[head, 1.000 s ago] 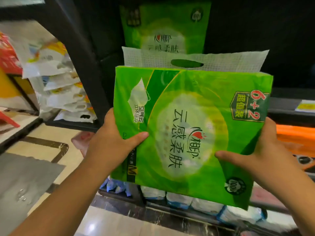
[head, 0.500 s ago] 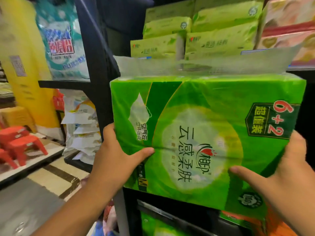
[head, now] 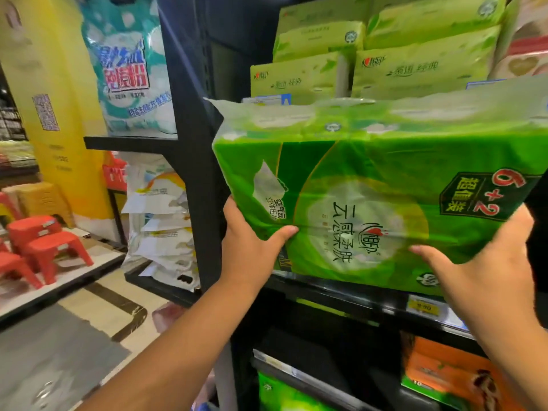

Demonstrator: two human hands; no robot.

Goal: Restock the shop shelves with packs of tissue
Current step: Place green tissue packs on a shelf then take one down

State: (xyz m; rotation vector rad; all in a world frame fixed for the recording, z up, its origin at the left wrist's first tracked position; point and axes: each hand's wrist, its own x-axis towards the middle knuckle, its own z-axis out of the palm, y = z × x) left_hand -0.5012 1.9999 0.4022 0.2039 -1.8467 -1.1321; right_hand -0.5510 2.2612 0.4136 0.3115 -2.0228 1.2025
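- Green tissue pack [head: 385, 203] sits higher in the view than half a second ago and now tips back, so its top face shows. Before, only the front did.
- Its lower edge now lines up with the black shelf lip [head: 341, 295]; earlier it hung in front of the opening below.
- Left hand [head: 249, 247] keeps the same grip on the pack's lower left corner: thumb pressed across the front, fingers wrapped behind.
- Right hand [head: 480, 271] likewise clamps the lower right edge, thumb on the front and fingers curled round the side.
- Pale green packs [head: 415, 63] on the shelf above appear closer than before, and the pack's white top flap overlaps their bases.
- The fingers of both hands are hidden behind the pack.
- Cannot tell whether the pack's base rests on the shelf or hovers just over it.
- Pack's right end is cut off by the frame edge, and the flap is blurred.
- The yellow price tag [head: 422, 307] on the lip is too blurred to read.
- The orange pack [head: 444, 378] below is partly hidden by the right arm.
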